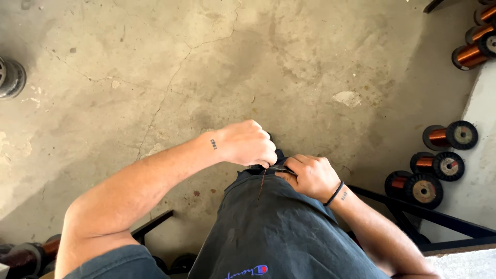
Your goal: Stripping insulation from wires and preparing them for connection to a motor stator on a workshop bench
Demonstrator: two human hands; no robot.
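Both fists closed at the shirt hem: left hand and right hand pinch a thin copper wire dangling between them; hard tugging could snap it.

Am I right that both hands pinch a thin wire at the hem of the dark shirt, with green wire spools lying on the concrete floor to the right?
Not quite: the spools are wound with copper-coloured wire, not green. The head view shows this. The rest holds: the left hand and right hand pinch a thin wire at the dark shirt hem, above the concrete floor.
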